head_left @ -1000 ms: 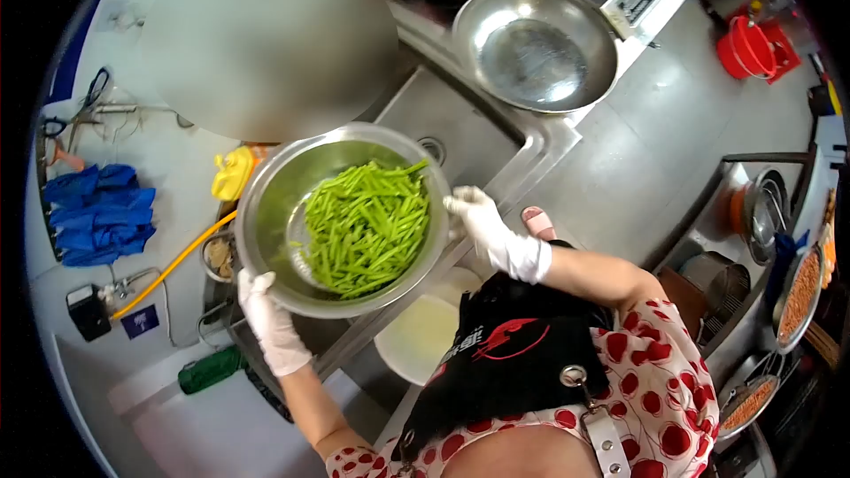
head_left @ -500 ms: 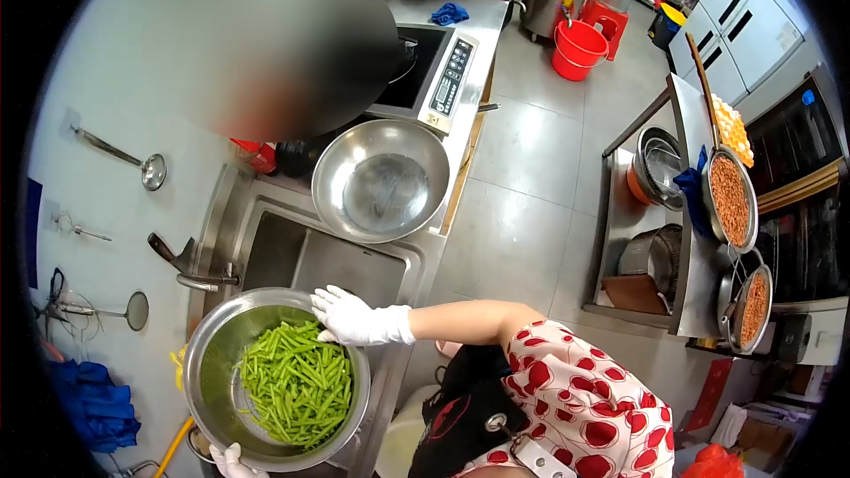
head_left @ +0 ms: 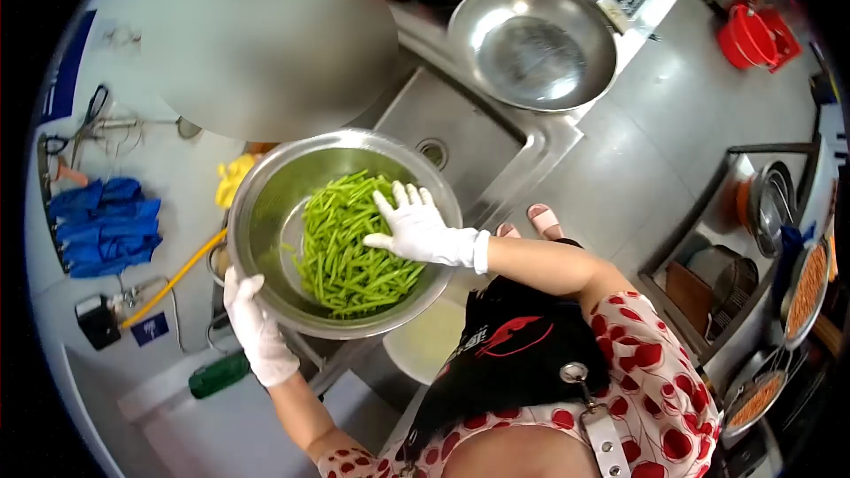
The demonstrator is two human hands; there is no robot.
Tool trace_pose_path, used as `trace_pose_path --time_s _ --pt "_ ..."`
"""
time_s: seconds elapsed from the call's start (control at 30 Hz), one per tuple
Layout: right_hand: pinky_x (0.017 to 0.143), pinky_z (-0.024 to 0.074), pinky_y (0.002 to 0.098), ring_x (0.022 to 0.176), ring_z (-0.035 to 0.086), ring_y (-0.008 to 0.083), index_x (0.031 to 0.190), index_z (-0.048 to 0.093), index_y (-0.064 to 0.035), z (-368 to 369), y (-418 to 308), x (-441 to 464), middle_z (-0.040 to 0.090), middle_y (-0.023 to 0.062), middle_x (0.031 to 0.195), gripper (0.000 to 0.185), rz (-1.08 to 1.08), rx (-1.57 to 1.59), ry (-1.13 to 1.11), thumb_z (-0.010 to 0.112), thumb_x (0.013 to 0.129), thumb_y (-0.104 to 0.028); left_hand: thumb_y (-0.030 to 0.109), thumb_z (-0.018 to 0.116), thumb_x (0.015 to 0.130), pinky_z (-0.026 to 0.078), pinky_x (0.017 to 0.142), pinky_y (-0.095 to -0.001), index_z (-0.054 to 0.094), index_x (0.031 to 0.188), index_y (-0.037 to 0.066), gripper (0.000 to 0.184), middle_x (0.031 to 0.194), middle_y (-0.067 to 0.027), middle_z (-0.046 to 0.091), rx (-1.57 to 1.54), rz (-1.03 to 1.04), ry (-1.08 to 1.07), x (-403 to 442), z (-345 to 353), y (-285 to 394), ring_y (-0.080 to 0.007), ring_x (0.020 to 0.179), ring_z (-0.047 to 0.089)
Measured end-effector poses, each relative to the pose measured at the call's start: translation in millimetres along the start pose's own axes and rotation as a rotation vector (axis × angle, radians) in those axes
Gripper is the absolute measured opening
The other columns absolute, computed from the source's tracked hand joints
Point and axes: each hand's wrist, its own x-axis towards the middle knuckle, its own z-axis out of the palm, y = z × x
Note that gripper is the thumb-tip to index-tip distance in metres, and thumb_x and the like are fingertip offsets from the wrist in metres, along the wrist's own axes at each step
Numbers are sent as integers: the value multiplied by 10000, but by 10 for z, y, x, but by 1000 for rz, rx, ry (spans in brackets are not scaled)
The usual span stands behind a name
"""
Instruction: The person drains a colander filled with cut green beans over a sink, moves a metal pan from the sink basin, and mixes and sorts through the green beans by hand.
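Closest in is the wearer's black apron [head_left: 513, 336], just on the near side of the metal basin [head_left: 268, 204]. The gloved left hand [head_left: 258, 332] is set against the basin's outer side at the rim, thumb apart from the fingers; whether it grips or only steadies, I cannot tell. Cut green vegetable pieces [head_left: 341, 252] lie heaped inside the basin. The gloved right hand [head_left: 418, 228] is over the heap within the basin, palm down and fingers spread, seemingly touching the top pieces and pinching nothing. I'd call this the feeling or levelling stage; from this pose, shifting the pieces calls for a steady basin and a light, flat palm.

Partly under the basin's near side stands a white bucket [head_left: 396, 358]. Just beyond the basin is the sink [head_left: 465, 152], then a wide pan [head_left: 531, 57]. A red bucket [head_left: 744, 35] sits well apart from the basin.
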Motion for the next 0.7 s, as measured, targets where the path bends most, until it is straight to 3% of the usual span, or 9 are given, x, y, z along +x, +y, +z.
trace_pose_path --time_s 0.1,0.2,0.53,0.7 --pt "1077 203 519 1303 277 483 1431 284 -57 137 37 -5 260 330 1418 891 -1 26 -67 428 822 -692 -40 484 705 478 798 -284 552 965 -9 271 935 -85 613 2 -43 -1 124 -8 2 -181 822 587" --pt "1074 207 522 1305 276 480 1435 273 -57 199 38 -61 247 332 1422 888 15 55 -108 428 827 -686 -60 466 704 493 765 -274 548 940 -2 257 906 -80 616 12 -52 13 161 41 22 -172 775 595" --pt "1072 172 546 1308 251 482 1415 324 -63 231 65 -35 257 326 1418 881 40 102 -18 530 790 -649 -57 468 703 488 788 -275 553 957 -2 274 917 -75 617 18 -42 -2 192 46 -45 -169 785 589" --pt "1069 190 541 1298 269 487 1415 318 -53 225 66 -33 255 334 1415 866 41 88 -26 500 811 -645 -55 472 702 503 784 -276 559 1009 -12 323 963 -85 622 35 -73 -6 249 8 -49 -174 812 603"
